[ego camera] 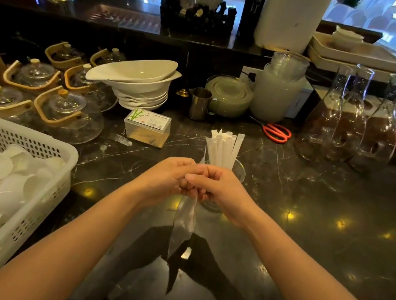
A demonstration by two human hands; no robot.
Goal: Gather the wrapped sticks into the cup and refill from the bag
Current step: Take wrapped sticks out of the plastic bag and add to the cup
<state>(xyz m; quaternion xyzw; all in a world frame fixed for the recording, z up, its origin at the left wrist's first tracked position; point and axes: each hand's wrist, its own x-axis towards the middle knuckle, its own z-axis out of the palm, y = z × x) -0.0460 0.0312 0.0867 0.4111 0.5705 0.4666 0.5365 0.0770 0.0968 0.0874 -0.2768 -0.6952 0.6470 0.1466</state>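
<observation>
Near the middle of the dark table (311, 222), both hands meet just in front of a clear cup (236, 172) that holds a fan of wrapped sticks (223, 149) standing upright. The left hand (168, 179) and right hand (221, 191) have their fingers (194, 178) curled narrow and pinched together on the top of a thin clear bag (184, 221), which hangs limp below them towards the near edge. Whether any sticks remain inside the bag cannot be told; it looks nearly flat.

The main risk, as I judge it, is the cup: it is light, tall with sticks, and touching or almost touching the right hand's knuckles, so a tug on the bag could knock it over and scatter the sticks across the table. A sharp pull could also split the bag and spill whatever is in it. The glass jugs (350, 118) stand well apart towards the far right edge, so they look safe unless an elbow swings wide.
</observation>
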